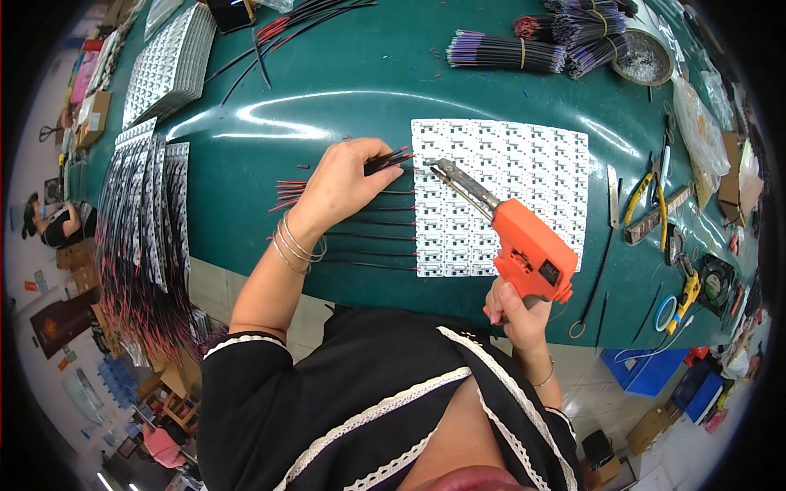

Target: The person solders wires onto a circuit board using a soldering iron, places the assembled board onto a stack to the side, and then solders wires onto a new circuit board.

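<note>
left hand (340,184) pinches wires (391,159) at panel (524,176) left edge | right hand (516,315) fisted on solder gun (528,245), tip near wires | risk: hot tip may slip onto fingers, wire may shift off pad

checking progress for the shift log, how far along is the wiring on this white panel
Done: several wires already lie attached along the white panel left edge. In hand: left hand holds wires at the top row, right hand aims the orange soldering gun there. Left: wire bundles wait.
</note>
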Motion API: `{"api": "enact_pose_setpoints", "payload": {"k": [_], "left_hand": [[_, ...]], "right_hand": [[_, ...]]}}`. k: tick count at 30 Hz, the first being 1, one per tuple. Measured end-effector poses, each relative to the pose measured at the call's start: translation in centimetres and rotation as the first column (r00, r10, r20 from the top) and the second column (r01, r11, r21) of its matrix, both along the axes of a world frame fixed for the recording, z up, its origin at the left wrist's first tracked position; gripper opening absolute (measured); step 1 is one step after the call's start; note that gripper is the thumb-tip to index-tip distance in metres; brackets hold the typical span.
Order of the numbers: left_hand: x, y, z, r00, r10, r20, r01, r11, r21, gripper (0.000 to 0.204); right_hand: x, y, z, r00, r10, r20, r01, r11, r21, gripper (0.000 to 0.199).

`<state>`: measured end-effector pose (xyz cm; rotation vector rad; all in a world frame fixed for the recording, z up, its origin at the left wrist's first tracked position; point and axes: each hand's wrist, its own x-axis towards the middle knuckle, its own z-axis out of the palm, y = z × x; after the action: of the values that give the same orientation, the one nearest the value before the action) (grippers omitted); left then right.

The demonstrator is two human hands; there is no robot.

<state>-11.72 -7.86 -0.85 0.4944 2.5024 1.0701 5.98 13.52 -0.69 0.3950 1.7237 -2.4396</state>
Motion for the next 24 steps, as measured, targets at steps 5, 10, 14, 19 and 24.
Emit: {"api": "enact_pose_setpoints", "payload": {"k": [5,10,14,19,24], "left_hand": [[0.3,-0.2,-0.7,0.997,0.002,-0.083,-0.001,1.000,0.004,0.018],[0.4,0.1,0.1,1.000,0.004,-0.026,-0.006,0.998,-0.061,0.019],[0.4,0.2,-0.4,1.000,0.015,0.028,-0.013,0.998,-0.056,0.019],[0.4,0.3,-0.5,1.000,0.020,0.015,-0.019,0.998,-0.067,0.019],[0.5,0.3,-0.9,1.000,0.014,-0.013,-0.015,0.997,-0.070,0.019]], "right_hand": [[-0.2,-0.3,0.0,1.000,0.021,-0.006,-0.021,1.000,0.020,0.025],[-0.1,-0.3,0.0,1.000,0.009,0.012,-0.009,1.000,0.027,0.022],[-0.1,-0.4,0.1,0.999,0.030,0.031,-0.032,0.997,0.071,0.019],[-0.1,-0.5,-0.1,0.997,0.028,0.078,-0.034,0.997,0.074,0.016],[-0.3,-0.7,0.1,0.995,0.018,0.101,-0.025,0.997,0.070,0.015]]}}
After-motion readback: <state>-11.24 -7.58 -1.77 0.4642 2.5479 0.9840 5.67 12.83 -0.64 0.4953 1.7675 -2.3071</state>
